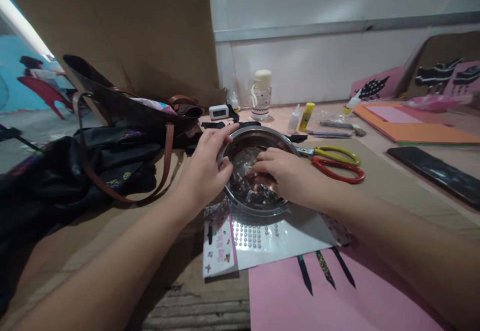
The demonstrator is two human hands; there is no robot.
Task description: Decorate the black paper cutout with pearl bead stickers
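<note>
pink paper [285,301] up front on the bench [187,316], gem sticker sheet [258,257] overlapping it, metal bowl [270,210] partly on that, right hand [283,173] dipped inside, can't tell if its fingers are pinching anything, left hand [208,158] at the rim, thumb and fingers apart, cream-lidded bottle [261,96] way back

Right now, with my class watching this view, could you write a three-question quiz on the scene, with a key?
1. Which hand has its fingertips over the middle of the metal bowl?
2. True or false: the scissors have one yellow handle and one red.
3. Which of these does the metal bowl partly cover in this view? A) the black phone; B) the yellow glue stick; C) the packet with rows of silver studs.

Key: 1. The right hand. 2. True. 3. C.
</note>
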